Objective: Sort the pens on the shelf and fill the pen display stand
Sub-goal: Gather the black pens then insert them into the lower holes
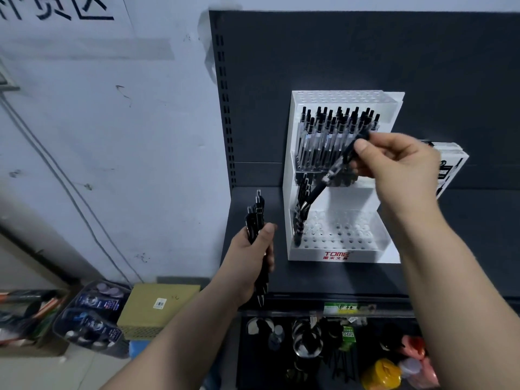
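Pen was pinched by the right hand, slanting down toward the lower tier of the stand on the shelf, tip close by the few pens standing at its left edge. Left hand gripped a spare bundle beside the stand. At that slant it could miss its hole or knock the neighbours crooked.

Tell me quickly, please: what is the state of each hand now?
Left hand: closed on a bundle of black pens.
Right hand: closed, pinching a single black pen in front of the display stand.
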Motion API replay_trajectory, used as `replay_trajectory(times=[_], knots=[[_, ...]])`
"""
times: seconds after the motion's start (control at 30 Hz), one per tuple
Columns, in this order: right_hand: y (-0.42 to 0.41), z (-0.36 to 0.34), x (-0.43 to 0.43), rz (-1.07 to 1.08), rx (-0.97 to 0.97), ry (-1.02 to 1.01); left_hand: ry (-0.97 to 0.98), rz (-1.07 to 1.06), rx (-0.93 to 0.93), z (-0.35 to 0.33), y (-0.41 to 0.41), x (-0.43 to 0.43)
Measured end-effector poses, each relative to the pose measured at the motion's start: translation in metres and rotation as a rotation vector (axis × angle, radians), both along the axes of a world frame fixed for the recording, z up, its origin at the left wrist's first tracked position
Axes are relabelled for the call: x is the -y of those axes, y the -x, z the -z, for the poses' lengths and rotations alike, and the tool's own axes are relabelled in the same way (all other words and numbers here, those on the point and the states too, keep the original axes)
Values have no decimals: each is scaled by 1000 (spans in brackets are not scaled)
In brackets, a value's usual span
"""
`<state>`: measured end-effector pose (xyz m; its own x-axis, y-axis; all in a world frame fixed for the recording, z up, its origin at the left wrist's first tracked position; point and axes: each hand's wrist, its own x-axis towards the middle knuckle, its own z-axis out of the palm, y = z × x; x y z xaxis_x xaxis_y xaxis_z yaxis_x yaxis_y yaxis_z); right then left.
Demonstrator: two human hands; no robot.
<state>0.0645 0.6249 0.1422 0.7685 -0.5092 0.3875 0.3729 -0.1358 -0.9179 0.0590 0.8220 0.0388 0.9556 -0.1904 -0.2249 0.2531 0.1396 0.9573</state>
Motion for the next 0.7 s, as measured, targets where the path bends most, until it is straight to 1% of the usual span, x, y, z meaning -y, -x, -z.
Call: replay_trajectory(times=[0.07,0.17,0.27,0.37,0.43,0.5,0.63,0.7], knots=[[0,-4,10,50,35,-40,-1,1,-6,1,-1,-2],[-4,0,14,172,38,133,7,-4,-16,1,-2,-1],[-10,23,-1,155,-39,315,30,8,-11,0,-3,4],[-17,47,-12,119,-134,392,32,27,-8,-1,-3,7],[-22,62,-16,90,-206,480,29,35,-9,0,-3,8],[-25,76,-21,98,-238,560,47,39,-30,-1,-3,9],[-29,78,-22,93,-320,560,201,77,-142,-5,-3,8],[-24,73,-20,98,-342,547,244,115,-136,-8,-2,6]])
